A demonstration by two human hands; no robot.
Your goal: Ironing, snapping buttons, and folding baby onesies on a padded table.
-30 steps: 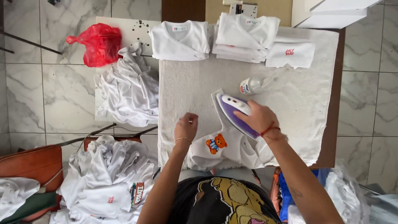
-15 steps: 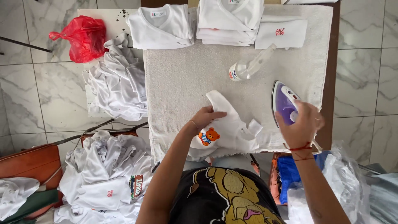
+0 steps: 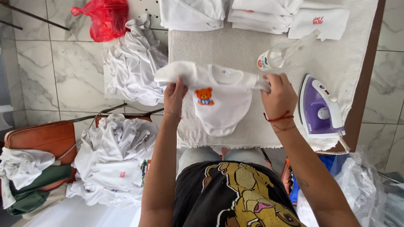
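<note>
Holding a small white baby bodysuit (image 3: 221, 98) with a bear print up over the towel-covered ironing table (image 3: 235, 50), the left hand (image 3: 174, 94) and right hand (image 3: 278, 97) each pinch one of its shoulders. Just right stands a purple iron (image 3: 318, 107); beyond lie a spray bottle (image 3: 280, 54) and folded white garments (image 3: 261, 14).

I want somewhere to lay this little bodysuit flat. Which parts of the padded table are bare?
Bare cloth lies between the folded white stacks at the far edge and the bodysuit, left of the spray bottle. The right side is crowded by the purple iron. Both the left hand and right hand hold the bodysuit.
</note>
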